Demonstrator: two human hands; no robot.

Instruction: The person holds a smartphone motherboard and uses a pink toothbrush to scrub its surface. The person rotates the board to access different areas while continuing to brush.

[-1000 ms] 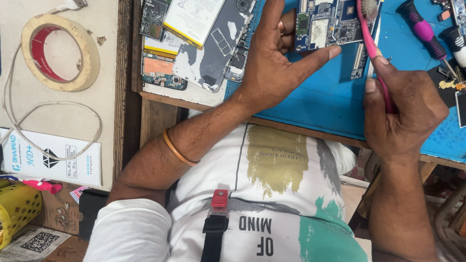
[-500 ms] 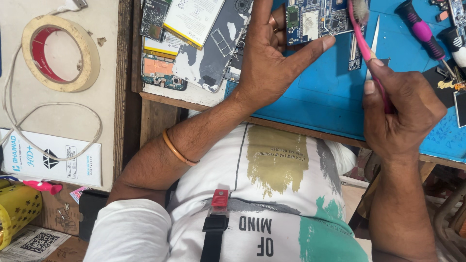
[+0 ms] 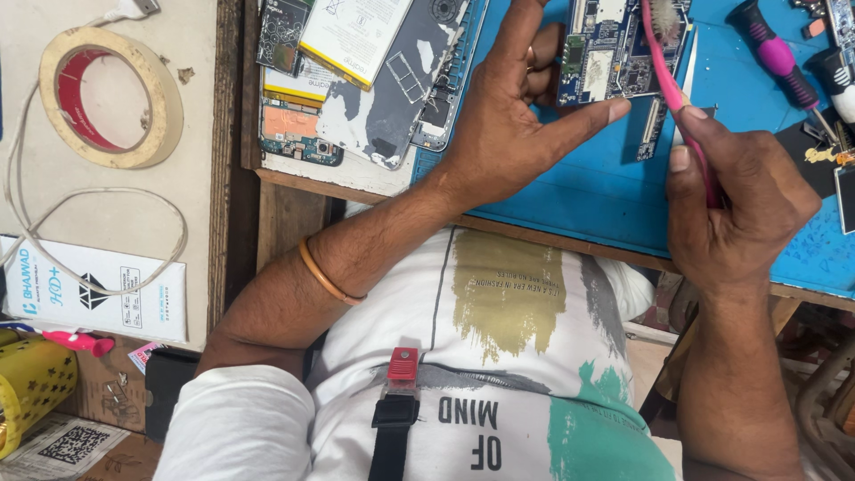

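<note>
From the head view, the left hand (image 3: 508, 134) pinches a blue circuit board (image 3: 614, 53) on the blue mat (image 3: 588, 187), thumb under its lower edge. The right hand (image 3: 739, 205) is closed around a pink brush (image 3: 668, 80) — bristles touching the board's top. Left of the mat lies an opened phone (image 3: 374, 80); a tape roll (image 3: 111, 93) and white cable (image 3: 89, 232) sit farther left on the tabletop (image 3: 107, 196). A pink-handled screwdriver (image 3: 775, 58) lies to the right.

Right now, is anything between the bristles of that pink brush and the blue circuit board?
Nothing visible does. The right hand holds the pink-handled brush with its bristles on the blue circuit board, which the left hand steadies over the blue work mat.
</note>
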